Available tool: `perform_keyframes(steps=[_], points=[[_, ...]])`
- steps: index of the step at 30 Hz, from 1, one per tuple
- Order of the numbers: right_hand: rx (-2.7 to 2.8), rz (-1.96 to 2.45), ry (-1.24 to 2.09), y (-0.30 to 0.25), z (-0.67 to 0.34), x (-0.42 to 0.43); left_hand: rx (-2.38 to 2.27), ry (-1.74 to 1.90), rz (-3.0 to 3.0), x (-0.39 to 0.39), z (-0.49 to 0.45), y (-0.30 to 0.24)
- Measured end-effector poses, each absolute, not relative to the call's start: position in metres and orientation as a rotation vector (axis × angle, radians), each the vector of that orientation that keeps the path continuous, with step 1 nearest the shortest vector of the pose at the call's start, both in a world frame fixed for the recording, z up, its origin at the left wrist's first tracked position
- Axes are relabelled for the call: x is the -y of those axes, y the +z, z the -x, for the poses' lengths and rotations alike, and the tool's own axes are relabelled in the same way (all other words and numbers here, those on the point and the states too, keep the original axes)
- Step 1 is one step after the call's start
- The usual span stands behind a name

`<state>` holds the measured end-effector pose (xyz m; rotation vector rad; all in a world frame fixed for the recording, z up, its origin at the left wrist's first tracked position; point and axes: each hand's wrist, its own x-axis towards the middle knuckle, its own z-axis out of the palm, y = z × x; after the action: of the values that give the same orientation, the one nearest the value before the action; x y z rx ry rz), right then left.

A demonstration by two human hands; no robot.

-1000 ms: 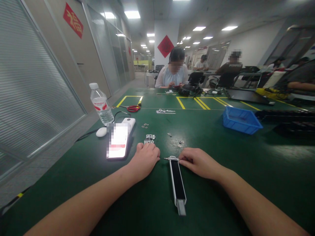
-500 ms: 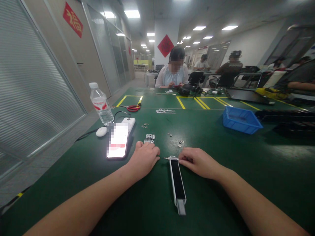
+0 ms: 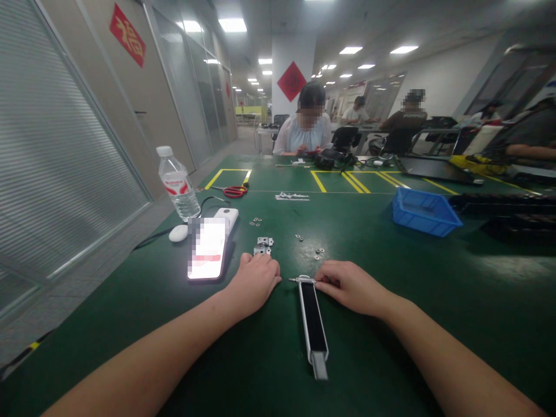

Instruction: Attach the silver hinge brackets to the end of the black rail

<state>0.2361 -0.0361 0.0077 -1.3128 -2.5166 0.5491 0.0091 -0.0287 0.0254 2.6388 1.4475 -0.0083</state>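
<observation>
A long black bar with a metal frame lies lengthwise on the green table between my hands. My right hand rests at its far end, fingers curled and touching the metal tip. My left hand lies on the table to the left of the bar, fingers curled under; whether it holds anything is hidden. Small metal brackets sit just beyond its knuckles. Loose nuts lie past my right hand.
A lit phone, a white mouse and a water bottle stand at the left. Red scissors and metal parts lie farther back. A blue bin is at the right. Other people sit at the far end.
</observation>
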Motion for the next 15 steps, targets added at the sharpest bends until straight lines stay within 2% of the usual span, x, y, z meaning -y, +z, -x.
perform_keyframes(steps=[15], points=[[2.514, 1.290, 0.550, 0.0054, -0.2368, 0.0352, -1.421, -0.006, -2.759, 0.0307, -0.0101, 0.0206]])
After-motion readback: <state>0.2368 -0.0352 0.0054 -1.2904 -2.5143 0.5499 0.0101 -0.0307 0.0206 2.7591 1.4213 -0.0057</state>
